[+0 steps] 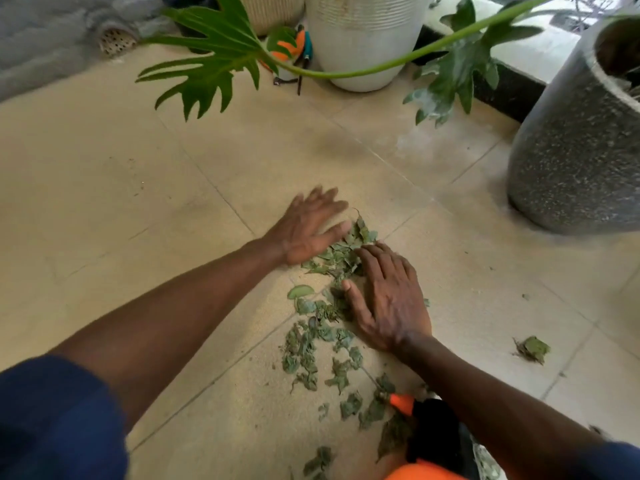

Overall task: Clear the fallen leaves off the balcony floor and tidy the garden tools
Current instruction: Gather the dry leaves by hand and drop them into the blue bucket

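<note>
Small dry green leaves (332,258) lie in a loose pile on the beige tiled floor (145,188), trailing toward me in several scattered bits (304,355). My left hand (308,230) is flat and open, fingers spread, at the pile's left edge. On the pile's right side my right hand (388,299) rests palm down, fingers apart, covering some leaves. One stray leaf clump (531,348) lies apart to the right. An orange and black tool (429,427) lies under my right forearm. Orange-handled pruning shears (294,53) lean by the white pot.
A white ribbed pot (363,36) stands at the back, a woven pot (273,8) beside it. A large speckled grey planter (571,161) stands at the right. Big lobed plant leaves (214,57) hang over the floor. A round drain (116,39) sits in the back left wall.
</note>
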Action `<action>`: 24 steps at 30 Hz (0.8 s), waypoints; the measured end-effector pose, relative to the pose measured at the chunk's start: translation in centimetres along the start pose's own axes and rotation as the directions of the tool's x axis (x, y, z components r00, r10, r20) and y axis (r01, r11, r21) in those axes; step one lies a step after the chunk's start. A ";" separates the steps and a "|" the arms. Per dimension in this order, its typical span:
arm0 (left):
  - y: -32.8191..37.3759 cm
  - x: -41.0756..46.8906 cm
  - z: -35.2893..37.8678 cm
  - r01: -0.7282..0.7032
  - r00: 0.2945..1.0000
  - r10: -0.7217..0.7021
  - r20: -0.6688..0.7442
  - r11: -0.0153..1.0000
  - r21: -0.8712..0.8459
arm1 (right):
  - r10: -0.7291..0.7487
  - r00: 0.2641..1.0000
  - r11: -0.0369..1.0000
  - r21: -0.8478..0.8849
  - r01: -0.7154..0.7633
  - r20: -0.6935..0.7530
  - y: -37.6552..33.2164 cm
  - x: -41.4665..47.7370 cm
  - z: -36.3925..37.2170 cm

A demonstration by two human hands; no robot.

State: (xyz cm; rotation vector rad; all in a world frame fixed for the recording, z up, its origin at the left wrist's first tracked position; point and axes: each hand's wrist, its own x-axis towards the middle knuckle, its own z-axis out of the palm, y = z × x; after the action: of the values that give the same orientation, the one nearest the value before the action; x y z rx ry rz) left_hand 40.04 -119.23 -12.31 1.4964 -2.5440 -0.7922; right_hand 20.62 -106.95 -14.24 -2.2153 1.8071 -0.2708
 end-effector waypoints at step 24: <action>1.3 -13.5 6.3 0.246 0.903 -0.289 -0.318 0.954 -0.168 | -0.120 0.993 0.977 0.176 0.116 0.010 -1.8 1.4 0.2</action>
State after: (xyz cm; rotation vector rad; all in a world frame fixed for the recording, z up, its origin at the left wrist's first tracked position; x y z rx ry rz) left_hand 43.94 -104.97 -14.69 1.7879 -2.0322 -0.6373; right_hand 22.65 -107.95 -13.88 -2.1952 1.5778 -0.4130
